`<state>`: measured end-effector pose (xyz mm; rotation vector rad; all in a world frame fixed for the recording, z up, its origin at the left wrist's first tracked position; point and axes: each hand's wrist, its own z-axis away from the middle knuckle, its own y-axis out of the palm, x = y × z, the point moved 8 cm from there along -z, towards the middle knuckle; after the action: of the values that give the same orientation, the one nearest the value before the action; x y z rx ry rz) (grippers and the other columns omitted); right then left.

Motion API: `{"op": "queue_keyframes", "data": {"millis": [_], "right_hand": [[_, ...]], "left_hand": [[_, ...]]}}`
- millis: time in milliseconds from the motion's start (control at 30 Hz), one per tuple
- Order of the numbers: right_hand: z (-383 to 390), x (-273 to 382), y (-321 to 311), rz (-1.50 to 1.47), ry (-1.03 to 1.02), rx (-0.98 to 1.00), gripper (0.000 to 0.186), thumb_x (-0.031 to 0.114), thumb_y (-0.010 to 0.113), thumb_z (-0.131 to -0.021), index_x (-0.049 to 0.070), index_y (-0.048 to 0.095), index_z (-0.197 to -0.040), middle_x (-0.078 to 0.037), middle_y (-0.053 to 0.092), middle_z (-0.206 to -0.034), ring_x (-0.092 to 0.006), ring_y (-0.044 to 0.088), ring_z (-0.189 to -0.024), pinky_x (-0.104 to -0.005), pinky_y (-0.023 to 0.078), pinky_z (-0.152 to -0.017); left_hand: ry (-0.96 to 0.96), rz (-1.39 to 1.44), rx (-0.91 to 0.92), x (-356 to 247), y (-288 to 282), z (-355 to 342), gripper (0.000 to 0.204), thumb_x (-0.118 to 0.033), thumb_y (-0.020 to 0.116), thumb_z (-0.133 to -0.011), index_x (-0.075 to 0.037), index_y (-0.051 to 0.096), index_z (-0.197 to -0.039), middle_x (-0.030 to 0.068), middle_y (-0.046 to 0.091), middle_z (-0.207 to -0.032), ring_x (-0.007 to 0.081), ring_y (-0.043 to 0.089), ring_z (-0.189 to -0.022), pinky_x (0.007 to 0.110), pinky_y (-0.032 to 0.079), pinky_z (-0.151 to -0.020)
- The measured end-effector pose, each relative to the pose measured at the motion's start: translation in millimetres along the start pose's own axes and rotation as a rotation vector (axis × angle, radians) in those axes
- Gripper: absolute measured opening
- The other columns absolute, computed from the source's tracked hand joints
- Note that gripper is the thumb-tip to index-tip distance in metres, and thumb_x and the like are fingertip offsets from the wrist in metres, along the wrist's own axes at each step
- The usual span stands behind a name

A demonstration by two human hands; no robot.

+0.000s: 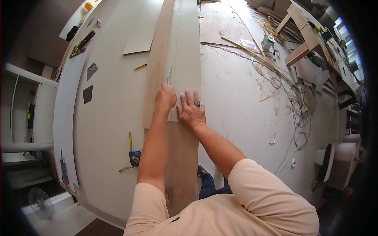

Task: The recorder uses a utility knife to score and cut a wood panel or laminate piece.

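Note:
My left hand (166,96) is closed round a knife whose pointed grey blade (170,74) sticks out forward; its handle is hidden in my fingers. The blade lies along the left edge of a long pale strip (188,51), over a brown wooden board (179,157). My right hand (191,111) rests flat on the near end of the pale strip, fingers spread and a dark ring on one of them. To the left of the board a yellow pencil (140,67) and a blue and black tape measure (135,158) lie on the worktop.
The broad pale worktop (106,129) carries a white sheet (139,43), two dark squares and a dark tool (82,43). On the right, tangled cables (299,114) and wooden sticks (256,55) lie across the floor. A wooden bench (299,53) stands at the far right, a fan (40,203) at the near left.

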<state>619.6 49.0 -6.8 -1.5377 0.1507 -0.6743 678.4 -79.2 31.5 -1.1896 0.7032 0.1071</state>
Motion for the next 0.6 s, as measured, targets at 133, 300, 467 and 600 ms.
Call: {"op": "queue_keyframes", "data": {"millis": [133,300,467,600], "right_hand": [[0,-5,-1,0.017,0.016,0.005,0.056,0.046,0.039,-0.099,0.021,0.041,-0.150,0.000,0.024,-0.163,-0.0295,0.013,-0.152,-0.0575,0.039,-0.097],[3,3,1,-0.033,-0.003,0.015,0.056,0.046,0.040,-0.099,0.022,0.040,-0.150,0.000,0.022,-0.163,-0.0287,0.012,-0.152,-0.0588,0.037,-0.099],[-1,-2,0,-0.010,0.010,0.013,0.056,0.045,0.040,-0.099,0.022,0.040,-0.150,0.001,0.022,-0.163,-0.0285,0.014,-0.151,-0.0592,0.036,-0.100],[-3,-6,2,0.018,0.016,-0.030,0.056,0.045,0.040,-0.099,0.023,0.041,-0.150,0.001,0.024,-0.163,-0.0279,0.015,-0.151,-0.0590,0.037,-0.100]], "left_hand": [[-0.030,-0.037,0.018,-15,13,-39,0.037,-0.029,0.046,-0.099,0.005,0.055,-0.110,0.0336,0.064,-0.106,0.0488,0.063,-0.101,0.052,0.050,-0.090],[-0.020,-0.157,0.019,-12,18,-73,0.039,-0.028,0.046,-0.099,0.007,0.050,-0.117,0.0334,0.064,-0.111,0.0476,0.064,-0.103,0.052,0.051,-0.090],[-0.042,-0.264,0.115,1,27,-36,0.040,-0.028,0.043,-0.101,0.005,0.041,-0.122,0.0343,0.064,-0.107,0.0487,0.062,-0.103,0.054,0.049,-0.091],[-0.082,-0.206,0.146,13,14,52,0.035,-0.025,0.044,-0.101,0.005,0.040,-0.119,0.0353,0.063,-0.106,0.0498,0.062,-0.102,0.055,0.049,-0.089]]}}
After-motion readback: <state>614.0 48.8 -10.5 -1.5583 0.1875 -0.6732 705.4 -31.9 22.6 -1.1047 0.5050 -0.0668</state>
